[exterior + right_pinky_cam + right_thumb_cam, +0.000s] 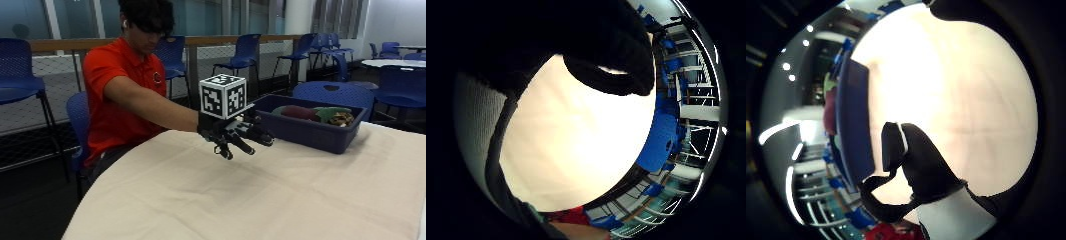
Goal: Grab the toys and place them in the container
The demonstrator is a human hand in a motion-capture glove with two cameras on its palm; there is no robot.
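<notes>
In the outside view my gloved right hand (236, 134) hovers above the beige table (266, 195), fingers spread and relaxed, holding nothing. To its right stands the dark blue container (313, 131) with soft toys (313, 113) lying inside: a dark red one, a green one and a patterned one. In the thumb side palm view the container (853, 125) shows as a blue wall beside the bare tabletop, and my gloved thumb (918, 165) crosses the picture. The little finger side palm view has dark gloved fingers (611, 55) over the pale table (576, 150).
I sit in a red shirt at the table's far left edge. Blue chairs (246, 52) stand behind along a railing, and another blue chair (333, 92) is just behind the container. A white table (396, 62) is at the far right.
</notes>
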